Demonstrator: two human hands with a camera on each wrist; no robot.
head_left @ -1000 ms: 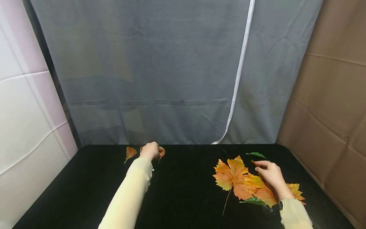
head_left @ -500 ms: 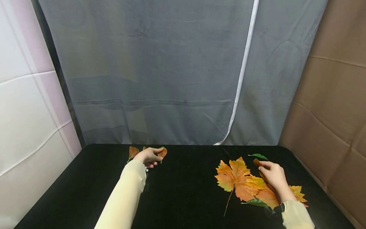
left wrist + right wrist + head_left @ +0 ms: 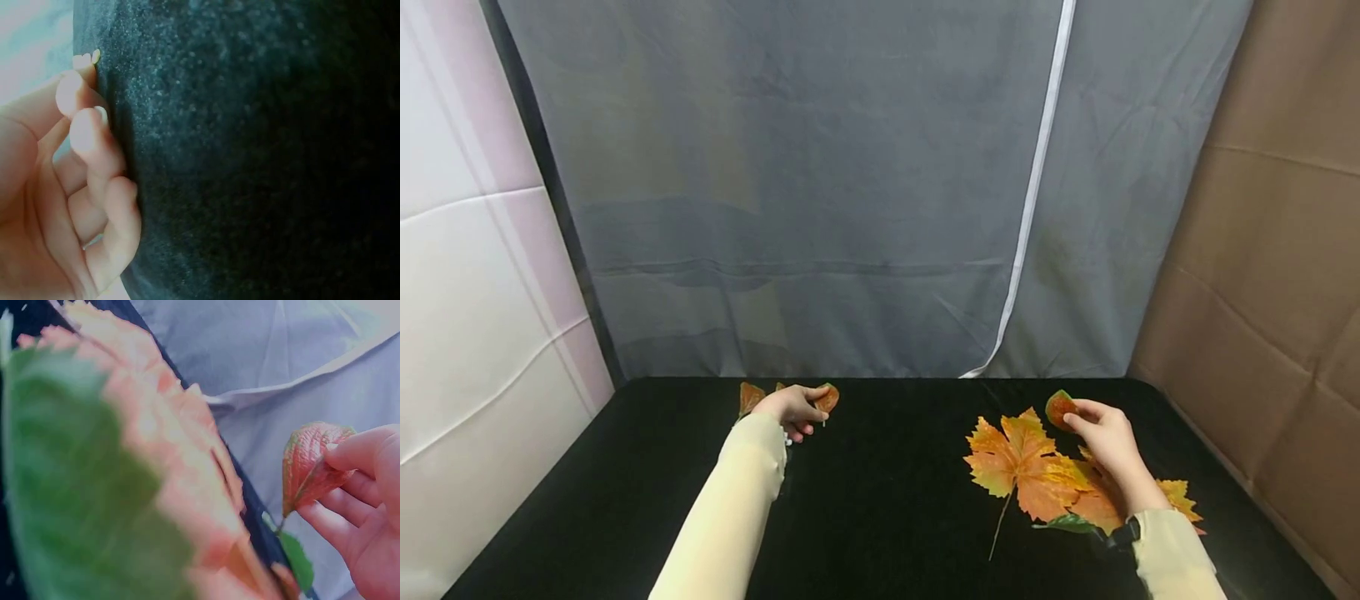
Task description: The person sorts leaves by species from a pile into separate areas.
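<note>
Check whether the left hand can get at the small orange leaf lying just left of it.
Probably yes: the left hand is right beside that small orange leaf on the black table, nothing between them, though it already pinches another leaf.

Two hands (image 3: 793, 407) (image 3: 1105, 433), two large maple leaves (image 3: 1018, 467), four small reddish leaves (image 3: 1060, 408), one green leaf (image 3: 1063, 523)

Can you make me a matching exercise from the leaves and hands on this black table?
Things:
1. right hand
2. left hand
3. big maple leaf
4. green leaf

States:
A. lies flat on the table, orange and yellow
B. pinches a small red leaf
C. peeks out by the right wrist
D. touches a small orange leaf at the far edge

Pairs: 1-B, 2-D, 3-A, 4-C
</note>
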